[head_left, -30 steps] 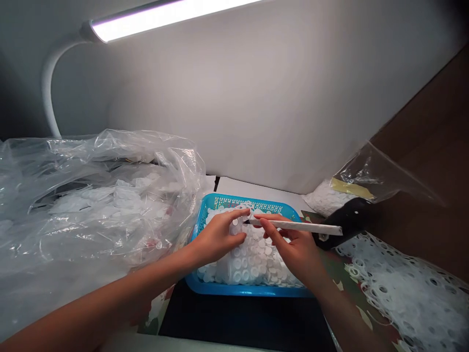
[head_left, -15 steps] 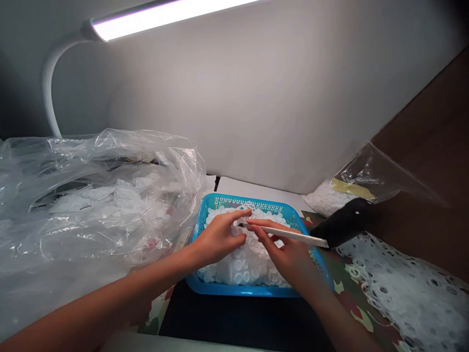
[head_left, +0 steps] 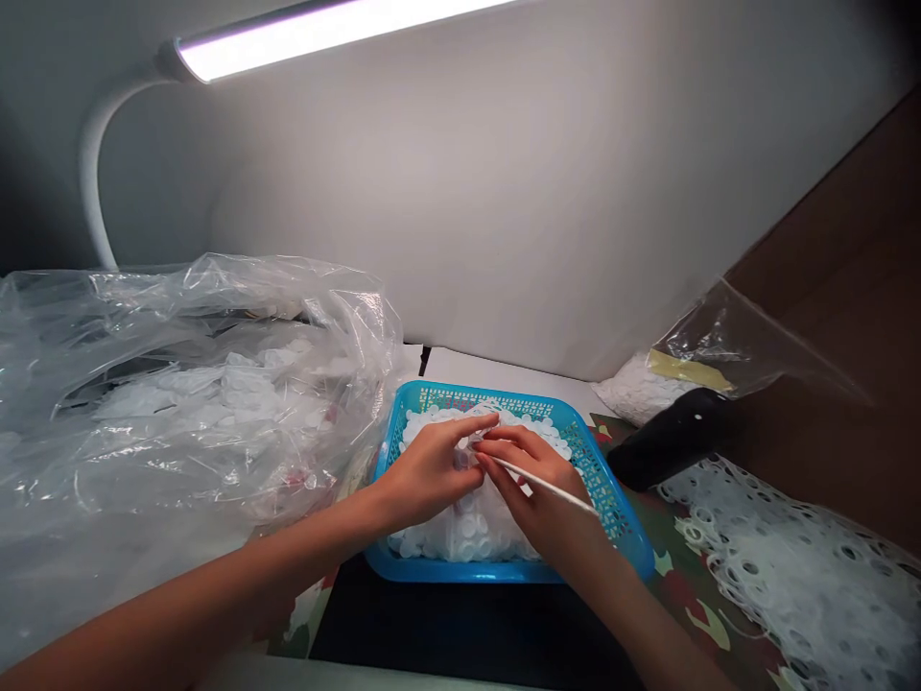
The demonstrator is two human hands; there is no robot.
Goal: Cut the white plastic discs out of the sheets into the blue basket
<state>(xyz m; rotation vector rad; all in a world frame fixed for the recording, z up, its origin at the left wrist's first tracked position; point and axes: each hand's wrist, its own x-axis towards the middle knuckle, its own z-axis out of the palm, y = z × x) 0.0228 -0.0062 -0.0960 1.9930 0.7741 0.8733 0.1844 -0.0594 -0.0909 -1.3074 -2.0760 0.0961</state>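
Above the blue basket (head_left: 460, 573), head view: the left hand (head_left: 432, 470) and right hand (head_left: 547, 480) meet at the fingertips, close over the white pieces (head_left: 421, 422).
White stick: gripped in the right hand's fingers, the stick (head_left: 547, 487) slopes down across that hand; its dark tip, visible a second ago, is now hidden at the fingers.
Right hand: it has come in toward the left, so the work now seems concentrated at the meeting fingertips.
Left hand: hardly moved; index finger and thumb curve apart around translucent material, but whether they pinch it I cannot tell.
Translucent sheet: apparently one piece with round cups, the sheet (head_left: 471, 533) shows below the left thumb, inside the basket.
Worktop: a black mat (head_left: 446, 624) lies under the basket, camouflage cloth (head_left: 680, 585) beside it.
Left side: a big clear bag (head_left: 86, 518) spreads over white material.
Right side: ring-holed offcuts (head_left: 813, 595), a black object (head_left: 662, 441) and a small bag with a yellow strip (head_left: 687, 369).
Room: a lit lamp (head_left: 345, 34) before a pale wall (head_left: 504, 192); a brown panel (head_left: 849, 288) on the right.
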